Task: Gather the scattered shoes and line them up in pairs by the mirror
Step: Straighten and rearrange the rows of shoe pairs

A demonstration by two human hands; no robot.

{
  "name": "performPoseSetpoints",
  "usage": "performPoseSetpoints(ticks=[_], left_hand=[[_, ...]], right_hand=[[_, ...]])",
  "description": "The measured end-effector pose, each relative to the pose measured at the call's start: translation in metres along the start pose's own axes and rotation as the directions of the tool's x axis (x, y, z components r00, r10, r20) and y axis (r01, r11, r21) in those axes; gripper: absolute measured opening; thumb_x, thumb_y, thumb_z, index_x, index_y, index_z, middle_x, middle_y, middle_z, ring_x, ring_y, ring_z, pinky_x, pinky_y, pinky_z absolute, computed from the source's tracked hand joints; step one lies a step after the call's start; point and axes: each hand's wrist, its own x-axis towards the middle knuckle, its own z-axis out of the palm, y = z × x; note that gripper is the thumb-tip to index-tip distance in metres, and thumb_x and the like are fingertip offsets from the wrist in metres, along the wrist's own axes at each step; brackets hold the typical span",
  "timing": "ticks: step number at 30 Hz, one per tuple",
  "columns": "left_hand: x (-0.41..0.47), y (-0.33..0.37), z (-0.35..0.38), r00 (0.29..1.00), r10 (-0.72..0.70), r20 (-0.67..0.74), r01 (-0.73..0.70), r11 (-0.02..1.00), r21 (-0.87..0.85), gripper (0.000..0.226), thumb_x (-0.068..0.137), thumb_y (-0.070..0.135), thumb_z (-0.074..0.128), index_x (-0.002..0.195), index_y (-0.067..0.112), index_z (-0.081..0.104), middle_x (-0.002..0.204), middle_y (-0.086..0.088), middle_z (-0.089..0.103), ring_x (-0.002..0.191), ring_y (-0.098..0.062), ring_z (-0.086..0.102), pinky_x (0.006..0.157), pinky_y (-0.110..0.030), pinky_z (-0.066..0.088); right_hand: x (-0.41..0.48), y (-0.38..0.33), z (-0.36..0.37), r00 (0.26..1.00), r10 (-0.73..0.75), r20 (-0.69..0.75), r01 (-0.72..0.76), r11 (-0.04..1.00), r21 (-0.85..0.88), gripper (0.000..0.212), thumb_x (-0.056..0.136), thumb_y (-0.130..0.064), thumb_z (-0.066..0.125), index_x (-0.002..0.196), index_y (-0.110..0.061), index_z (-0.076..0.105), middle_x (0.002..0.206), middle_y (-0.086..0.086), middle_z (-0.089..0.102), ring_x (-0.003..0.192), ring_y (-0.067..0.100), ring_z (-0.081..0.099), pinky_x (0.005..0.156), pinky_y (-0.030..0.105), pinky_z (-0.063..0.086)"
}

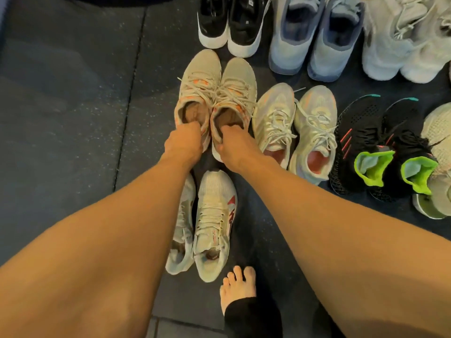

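Fingers of left hand (184, 140) grip left beige shoe (199, 81) at heel; right hand (235, 148) grips right beige shoe (239, 79); shoes touching.

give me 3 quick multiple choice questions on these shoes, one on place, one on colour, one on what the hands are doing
1. Where does the pale pair lie from the beige pair?
A to its right
B to its left
C beyond its toes

2. What colour is the lining of the black knit pair?
A pink
B neon green
C orange

3. What are the hands doing?
A both open
B only the left grips a shoe
C each grips one beige shoe

Answers:
1 A: the pale pair sits beside the beige pair on its right.
2 B: green collars show at both heels.
3 C: the left hand and right hand each hold a heel collar.
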Motion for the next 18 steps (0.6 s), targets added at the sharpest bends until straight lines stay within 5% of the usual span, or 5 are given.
performPoseSetpoints(ticks=[7,18], left_hand=[[-0.016,-0.016,0.017,0.983,0.147,-0.106,-0.151,0.988,-0.025,0.011,0.095,0.015,0.049,0.101,0.009,0.056,0.104,-0.02,0.058,0.094,-0.042,0.056,0.074,-0.044,0.045],[-0.022,-0.012,0.02,0.982,0.149,-0.115,-0.152,0.988,-0.021,0.013,0.095,0.016,0.049,0.105,0.011,0.058,0.107,-0.018,0.06,0.097,-0.043,0.056,0.08,-0.045,0.045]], right_hand=[[0.007,0.011,0.008,1.0,0.0,-0.03,-0.005,0.989,-0.147,0.024,0.093,-0.005,0.048,0.115,-0.004,0.058,0.116,0.018,0.058,0.106,0.036,0.056,0.081,0.037,0.043],[0.001,0.007,0.004,1.0,0.023,0.009,-0.021,0.986,-0.164,0.028,0.091,-0.003,0.049,0.118,-0.007,0.057,0.117,0.018,0.059,0.108,0.037,0.057,0.083,0.038,0.045]])
